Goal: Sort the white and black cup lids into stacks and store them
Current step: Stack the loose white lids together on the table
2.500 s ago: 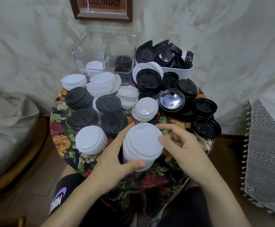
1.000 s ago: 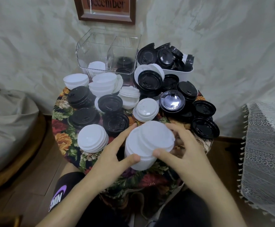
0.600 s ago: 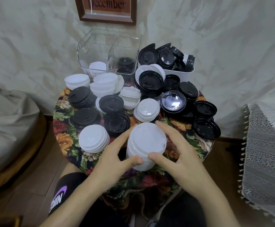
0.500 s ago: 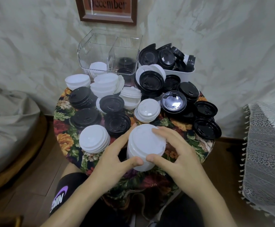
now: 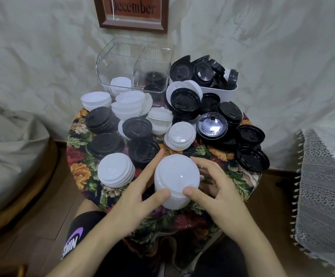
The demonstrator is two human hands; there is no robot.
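On a floral-covered counter (image 5: 78,170) crowded with small lid piles (image 5: 115,169), left hand (image 5: 132,200) and right hand (image 5: 222,200) curl fingers (image 5: 152,164) round a tall white stack (image 5: 176,176), clear bin (image 5: 106,62) barely filled.

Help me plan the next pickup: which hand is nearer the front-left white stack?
Left. The left hand is just right of that white stack; the right hand is beyond the held stack.

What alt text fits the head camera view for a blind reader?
A person's left hand and right hand grip a tall stack of white plastic cup lids at a round table with floral cloth. White and black lid stacks crowd it; behind stand a clear plastic divided bin and a white tub heaped with black lids.
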